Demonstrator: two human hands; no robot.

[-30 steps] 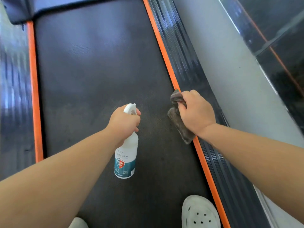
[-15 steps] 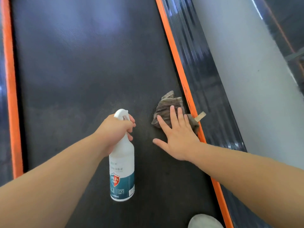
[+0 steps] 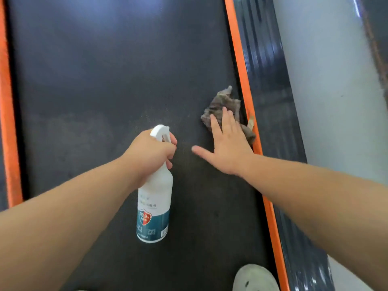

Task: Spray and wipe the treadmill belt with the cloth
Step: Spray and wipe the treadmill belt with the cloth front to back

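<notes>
Left hand [image 3: 150, 151] curled round neck of white spray bottle [image 3: 154, 206], finger on trigger, bottle hanging mid-belt. Right hand [image 3: 228, 143] flat, fingers straight, pressing crumpled grey-brown cloth [image 3: 222, 103] at belt's right edge. Belt [image 3: 105, 80] matte black, fine-grained. Orange strips [image 3: 237, 49] along both edges; ribbed glossy black side rail [image 3: 264, 70] right, pale floor [image 3: 325, 91] beyond. White perforated shoe [image 3: 255, 278] at near right edge.
</notes>
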